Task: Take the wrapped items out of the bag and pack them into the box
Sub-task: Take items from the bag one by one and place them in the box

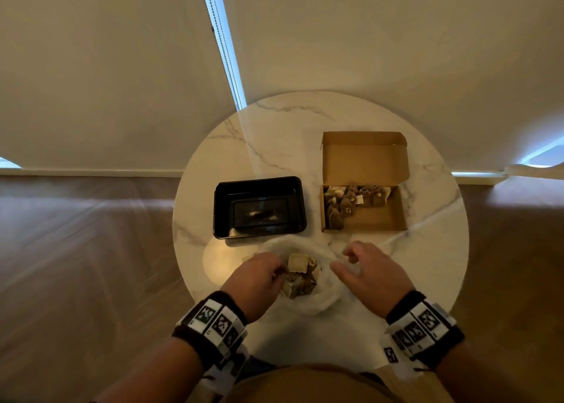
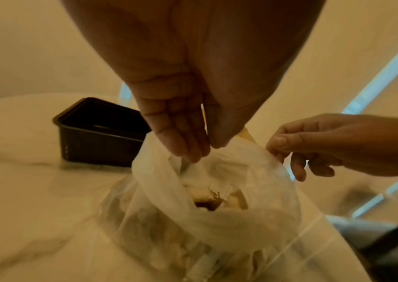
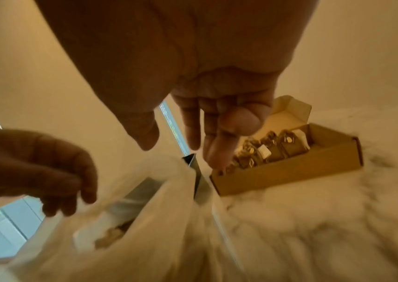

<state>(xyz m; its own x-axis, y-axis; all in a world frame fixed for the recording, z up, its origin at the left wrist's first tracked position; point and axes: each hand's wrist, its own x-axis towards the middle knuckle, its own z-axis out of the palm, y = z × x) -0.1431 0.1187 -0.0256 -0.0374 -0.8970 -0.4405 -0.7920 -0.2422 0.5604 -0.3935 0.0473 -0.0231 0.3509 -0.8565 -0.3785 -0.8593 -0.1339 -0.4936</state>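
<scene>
A clear plastic bag (image 1: 323,298) lies open at the table's near edge with several brown and cream wrapped items (image 1: 300,273) inside. My left hand (image 1: 279,273) pinches the bag's left rim between thumb and fingers (image 2: 181,145). My right hand (image 1: 343,260) hovers at the right rim, fingers loosely spread (image 3: 193,133) and holding nothing. The cardboard box (image 1: 381,219) stands open at the right, lid up. Several wrapped items (image 1: 345,202) fill its left and back parts; they show in the right wrist view too (image 3: 272,150).
An empty black plastic tray (image 1: 219,210) sits left of the box, just beyond the bag. The round marble table (image 1: 305,127) has bare surface at the back. Its near edge runs under my wrists. Beyond the table are the floor and a wall.
</scene>
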